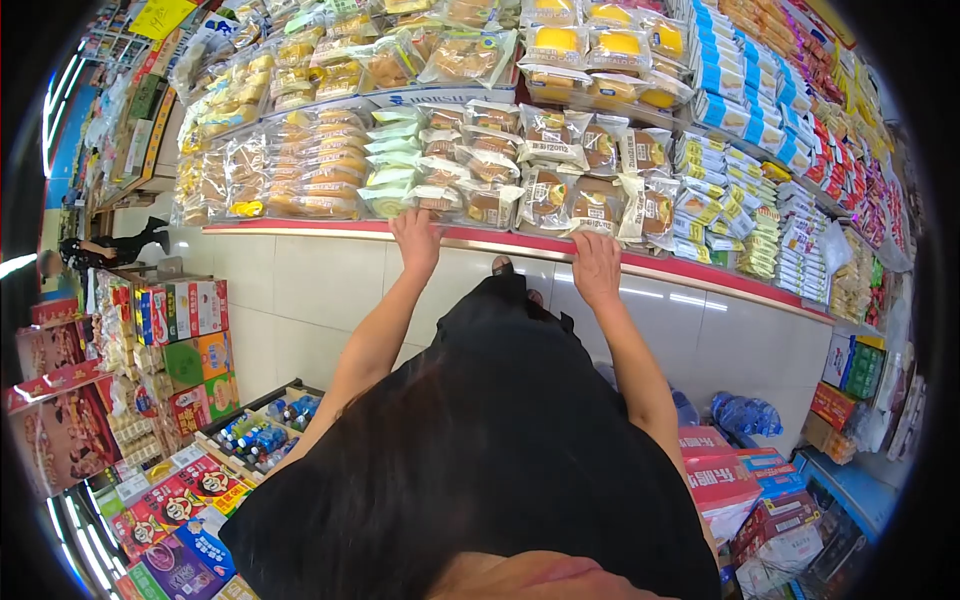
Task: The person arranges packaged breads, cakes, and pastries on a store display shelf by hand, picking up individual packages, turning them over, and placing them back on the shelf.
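Observation:
My left hand is at the red front edge of the display shelf, its fingers hooked over it just below the pale green wrapped cakes and small brown packaged cakes. Further right, my right hand grips the same edge, fingers bent over the top. Closest to it are the larger brown round cakes in clear and cream wrappers. Both thumbs are mostly hidden. Neither hand has a package in it.
Yellow cakes and blue-white packets are stacked behind. Bagged bread rolls stand left. Boxed goods and a crate of bottles are at lower left. Red cartons and blue bottles stand at lower right. Another person is at far left.

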### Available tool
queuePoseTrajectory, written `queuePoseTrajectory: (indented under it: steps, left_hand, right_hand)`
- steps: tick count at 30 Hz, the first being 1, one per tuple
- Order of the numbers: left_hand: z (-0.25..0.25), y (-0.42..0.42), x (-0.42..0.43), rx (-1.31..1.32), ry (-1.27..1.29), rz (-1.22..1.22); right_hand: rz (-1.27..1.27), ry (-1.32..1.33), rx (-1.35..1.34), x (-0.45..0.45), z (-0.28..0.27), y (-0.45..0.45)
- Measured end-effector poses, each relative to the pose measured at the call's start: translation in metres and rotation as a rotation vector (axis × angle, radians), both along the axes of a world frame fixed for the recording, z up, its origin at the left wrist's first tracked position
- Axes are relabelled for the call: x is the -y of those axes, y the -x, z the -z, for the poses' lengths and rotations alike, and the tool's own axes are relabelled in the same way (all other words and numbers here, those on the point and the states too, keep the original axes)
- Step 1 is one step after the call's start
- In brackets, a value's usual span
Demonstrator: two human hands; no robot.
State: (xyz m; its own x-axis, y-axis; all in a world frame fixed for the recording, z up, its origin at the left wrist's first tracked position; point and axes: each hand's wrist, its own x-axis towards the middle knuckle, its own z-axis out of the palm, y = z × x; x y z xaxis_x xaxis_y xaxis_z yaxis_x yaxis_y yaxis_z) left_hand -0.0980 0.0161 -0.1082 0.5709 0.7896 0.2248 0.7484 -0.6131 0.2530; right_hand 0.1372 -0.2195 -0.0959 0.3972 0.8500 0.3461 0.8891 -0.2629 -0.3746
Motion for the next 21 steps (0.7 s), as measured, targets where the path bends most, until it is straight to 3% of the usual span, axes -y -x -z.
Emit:
queuePoseTrajectory:
  steps: [21]
  left_hand:
    - [0.005, 0.016, -0.009, -0.006, 0.194, 0.13]
  right_hand:
    - [0.094, 0.05, -0.008, -0.003, 0.004, 0.004]
